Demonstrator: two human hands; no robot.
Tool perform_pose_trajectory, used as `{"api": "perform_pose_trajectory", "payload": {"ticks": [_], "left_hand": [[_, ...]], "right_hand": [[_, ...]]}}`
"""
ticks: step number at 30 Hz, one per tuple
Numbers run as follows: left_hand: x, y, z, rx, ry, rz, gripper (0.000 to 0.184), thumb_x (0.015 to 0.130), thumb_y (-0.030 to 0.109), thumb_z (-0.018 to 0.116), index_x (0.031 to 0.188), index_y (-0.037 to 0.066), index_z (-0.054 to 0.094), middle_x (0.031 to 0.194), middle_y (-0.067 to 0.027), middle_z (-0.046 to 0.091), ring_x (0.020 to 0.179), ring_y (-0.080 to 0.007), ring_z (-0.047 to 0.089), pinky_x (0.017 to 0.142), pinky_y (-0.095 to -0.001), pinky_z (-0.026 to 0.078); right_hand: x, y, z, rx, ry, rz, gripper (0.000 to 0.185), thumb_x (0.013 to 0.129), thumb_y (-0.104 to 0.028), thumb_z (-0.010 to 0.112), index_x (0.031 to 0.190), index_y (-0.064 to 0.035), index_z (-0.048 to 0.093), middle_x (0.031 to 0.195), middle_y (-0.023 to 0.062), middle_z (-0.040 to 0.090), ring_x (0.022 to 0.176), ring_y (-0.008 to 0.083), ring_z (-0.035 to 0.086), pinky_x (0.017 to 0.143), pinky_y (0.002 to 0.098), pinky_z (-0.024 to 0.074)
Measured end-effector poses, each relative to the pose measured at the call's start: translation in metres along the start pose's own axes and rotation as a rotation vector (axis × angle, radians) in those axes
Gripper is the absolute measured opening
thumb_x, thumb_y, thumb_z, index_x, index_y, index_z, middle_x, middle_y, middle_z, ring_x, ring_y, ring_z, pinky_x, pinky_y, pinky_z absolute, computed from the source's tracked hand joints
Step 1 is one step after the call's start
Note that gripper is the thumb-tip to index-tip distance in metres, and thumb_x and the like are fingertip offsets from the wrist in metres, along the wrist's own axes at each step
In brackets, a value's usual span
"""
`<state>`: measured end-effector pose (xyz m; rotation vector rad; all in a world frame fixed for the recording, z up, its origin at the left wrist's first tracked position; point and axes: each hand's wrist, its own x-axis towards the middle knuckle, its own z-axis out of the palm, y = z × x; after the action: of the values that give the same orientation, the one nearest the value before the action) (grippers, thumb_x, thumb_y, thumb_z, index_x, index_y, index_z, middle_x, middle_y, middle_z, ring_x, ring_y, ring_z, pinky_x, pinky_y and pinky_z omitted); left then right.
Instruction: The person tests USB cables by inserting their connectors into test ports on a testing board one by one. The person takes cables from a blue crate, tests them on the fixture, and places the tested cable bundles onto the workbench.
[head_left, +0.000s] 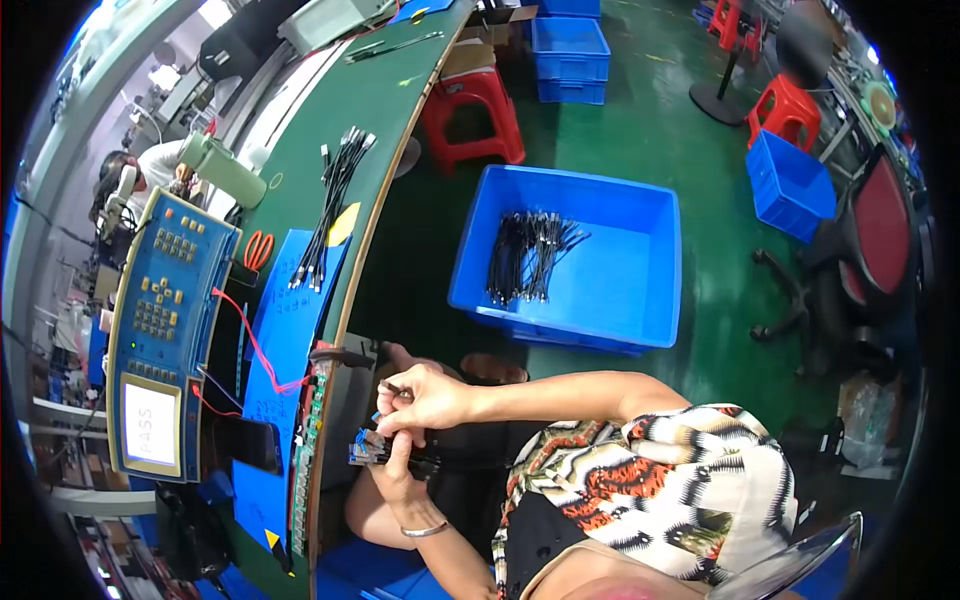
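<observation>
My left hand [403, 480], with a silver bangle at the wrist, is closed around a bundle of cables [368, 449] whose ends look silver and blue. Just above it, my right hand [432, 397] has its fingers pinched together on a thin dark piece, probably a black cable; its far end is hidden. Both hands are close together beside the table edge, near a strip of green circuit boards [305, 450]. Black cables with silver plugs [338, 195] lie across the blue sheet [290, 290] and the green table.
A blue tester [165, 300] shows PASS on its screen. Red wires run from it to the board strip. A phone [245, 445] and orange-handled scissors [258, 250] lie nearby. A blue bin [620, 290] with many black cables stands beside me; a red stool [480, 120] is farther off.
</observation>
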<state>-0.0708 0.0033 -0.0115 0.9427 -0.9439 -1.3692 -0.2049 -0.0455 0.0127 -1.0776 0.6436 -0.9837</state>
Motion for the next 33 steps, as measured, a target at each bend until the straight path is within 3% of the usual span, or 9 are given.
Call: {"api": "perform_pose_trajectory", "payload": {"ticks": [2,8,12,14,20,23,25,28,33], "left_hand": [[-0.006,0.000,-0.002,0.051,0.175,0.028,0.015,0.075,0.008,0.061,0.085,0.000,0.053,0.075,-0.0073,0.056,0.063,-0.0127,0.051,0.061,-0.0218,0.042],[-0.009,0.012,0.004,0.157,0.173,0.060,0.008,0.079,0.005,0.056,0.085,0.002,0.054,0.075,-0.0039,0.054,0.062,-0.0097,0.048,0.060,-0.0206,0.040],[-0.015,0.016,0.017,0.219,0.169,0.117,0.008,0.081,0.005,0.052,0.080,-0.002,0.056,0.067,-0.0049,0.055,0.060,-0.0100,0.049,0.057,-0.0212,0.039],[-0.018,0.017,0.019,0.184,0.214,0.119,0.006,0.080,0.005,0.054,0.079,0.000,0.057,0.067,-0.0042,0.055,0.061,-0.0101,0.050,0.057,-0.0218,0.040],[-0.015,0.026,0.017,0.110,0.276,0.097,0.008,0.077,0.007,0.057,0.080,0.000,0.060,0.069,-0.0046,0.059,0.058,-0.0109,0.055,0.055,-0.0222,0.043],[-0.014,0.028,0.006,-0.047,0.314,0.045,0.012,0.077,0.011,0.057,0.080,0.000,0.058,0.075,-0.0082,0.059,0.061,-0.0117,0.055,0.059,-0.0229,0.044],[-0.013,0.027,-0.001,-0.155,0.374,0.065,0.014,0.078,0.013,0.058,0.079,-0.001,0.058,0.072,-0.0090,0.060,0.059,-0.0118,0.054,0.057,-0.0224,0.044],[-0.015,0.037,-0.002,-0.304,0.413,-0.035,0.015,0.077,0.014,0.058,0.078,-0.001,0.058,0.064,-0.0067,0.058,0.055,-0.0113,0.053,0.052,-0.0212,0.044],[-0.013,0.029,-0.014,-0.171,0.458,0.024,0.014,0.077,0.014,0.057,0.074,0.000,0.059,0.056,-0.0031,0.053,0.050,-0.0094,0.050,0.047,-0.0206,0.042]], "right_hand": [[0.006,0.010,-0.006,0.042,0.056,-0.140,0.015,0.066,-0.008,0.068,0.064,-0.0028,0.055,0.052,-0.0011,0.052,0.049,0.0028,0.047,0.046,0.0190,0.0383],[0.002,-0.012,-0.020,-0.329,-0.016,-0.265,0.018,0.067,-0.013,0.069,0.064,-0.0050,0.054,0.053,-0.0032,0.047,0.049,0.0030,0.040,0.044,0.0207,0.0318],[0.003,-0.012,-0.004,-0.013,-0.158,-0.218,0.015,0.069,-0.006,0.065,0.066,0.0002,0.052,0.060,0.0070,0.059,0.050,0.0102,0.058,0.043,0.0221,0.0446],[-0.001,-0.017,-0.002,0.074,-0.205,-0.035,0.010,0.076,-0.004,0.060,0.074,-0.0005,0.052,0.067,0.0064,0.060,0.055,0.0100,0.058,0.045,0.0208,0.0451],[0.010,-0.024,0.014,0.085,-0.189,0.073,0.005,0.078,-0.002,0.057,0.075,-0.0005,0.053,0.066,0.0064,0.058,0.053,0.0121,0.057,0.046,0.0204,0.0435],[0.023,0.004,0.008,-0.090,-0.111,-0.142,0.005,0.075,0.002,0.058,0.072,0.0002,0.054,0.069,0.0014,0.054,0.059,0.0063,0.050,0.054,0.0176,0.0398],[0.026,0.027,-0.010,-0.619,-0.135,-0.379,0.014,0.067,0.002,0.065,0.070,0.0011,0.051,0.076,0.0057,0.055,0.063,0.0096,0.051,0.052,0.0208,0.0399],[0.011,0.037,-0.002,-0.621,-0.301,-0.561,0.023,0.058,0.005,0.068,0.069,0.0021,0.048,0.086,0.0072,0.052,0.057,0.0102,0.045,0.049,0.0218,0.0363],[0.003,0.044,0.007,-0.488,-0.255,-0.625,0.028,0.061,0.007,0.069,0.082,0.0002,0.051,0.094,0.0105,0.052,0.049,0.0029,0.034,0.042,0.0165,0.0286]]}}
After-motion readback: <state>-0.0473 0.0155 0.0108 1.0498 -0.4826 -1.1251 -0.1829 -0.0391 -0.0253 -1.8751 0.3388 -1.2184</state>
